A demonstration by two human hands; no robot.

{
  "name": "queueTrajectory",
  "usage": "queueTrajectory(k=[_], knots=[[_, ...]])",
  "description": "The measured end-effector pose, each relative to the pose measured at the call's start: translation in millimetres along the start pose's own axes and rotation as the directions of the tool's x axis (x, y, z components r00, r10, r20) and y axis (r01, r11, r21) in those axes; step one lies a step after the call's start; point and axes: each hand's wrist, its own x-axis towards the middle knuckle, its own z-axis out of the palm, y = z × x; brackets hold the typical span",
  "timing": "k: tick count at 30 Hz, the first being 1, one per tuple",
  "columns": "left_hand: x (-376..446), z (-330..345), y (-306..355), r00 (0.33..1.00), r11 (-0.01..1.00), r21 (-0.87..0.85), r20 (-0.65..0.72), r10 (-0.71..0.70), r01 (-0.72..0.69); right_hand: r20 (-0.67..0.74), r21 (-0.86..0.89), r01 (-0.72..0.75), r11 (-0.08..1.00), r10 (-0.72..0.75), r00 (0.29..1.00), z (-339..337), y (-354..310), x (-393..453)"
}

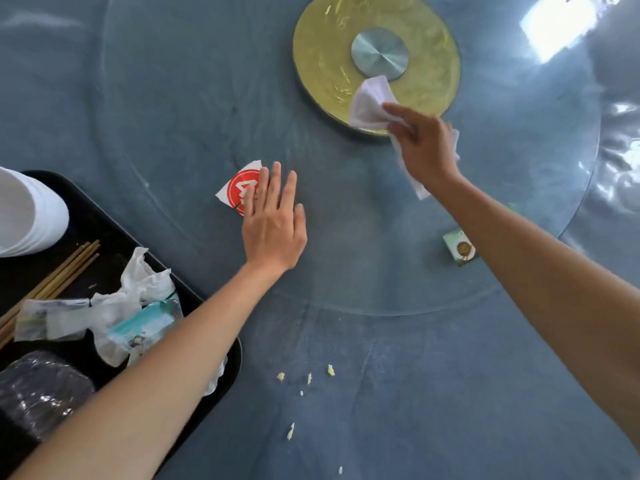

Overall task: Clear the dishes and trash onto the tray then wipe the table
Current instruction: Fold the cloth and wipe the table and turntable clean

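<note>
My right hand (424, 143) grips a white cloth (370, 102) on the glass turntable (173, 209), at the edge of the gold centre disc (318, 53). My left hand (273, 220) lies flat with straight fingers, its fingertips over a red and white torn wrapper (237, 187) on the glass. A black tray (104, 230) at the left holds white bowls (24, 213), chopsticks (59, 275), crumpled tissues (142, 278) and wrappers. A small green packet (459, 249) sits on the glass under my right forearm.
Pale crumbs (304, 377) are scattered on the blue tablecloth (433, 393) near the front. A dark plastic-wrapped item (41, 393) lies in the tray's near corner. Window glare (561, 26) reflects at the top right.
</note>
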Motion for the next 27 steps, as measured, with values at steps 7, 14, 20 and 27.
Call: queueTrajectory(k=[7, 14, 20, 27], knots=[[27.2, -6.1, -46.0, 0.996, 0.991, 0.096, -0.019, 0.092, -0.090, 0.111, 0.027, 0.183, 0.983, -0.185, 0.976, 53.8, -27.8, -102.9], [57.8, -32.4, -79.0, 0.996, 0.991, 0.096, 0.021, 0.087, -0.088, 0.394, 0.359, 0.398, 0.844, -0.523, 0.755, 25.9, -43.5, -209.4], [8.7, -5.9, -1.6, 0.994, 0.998, 0.055, 0.101, -0.047, 0.041, -0.120, 0.154, 0.083, 0.985, -0.064, 0.991, 1.5, -27.6, -21.7], [0.8, 8.7, -25.6, 0.998, 0.987, 0.152, -0.011, 0.055, -0.053, -0.063, -0.099, -0.095, 0.991, 0.089, 0.994, 46.5, -0.7, -7.3]])
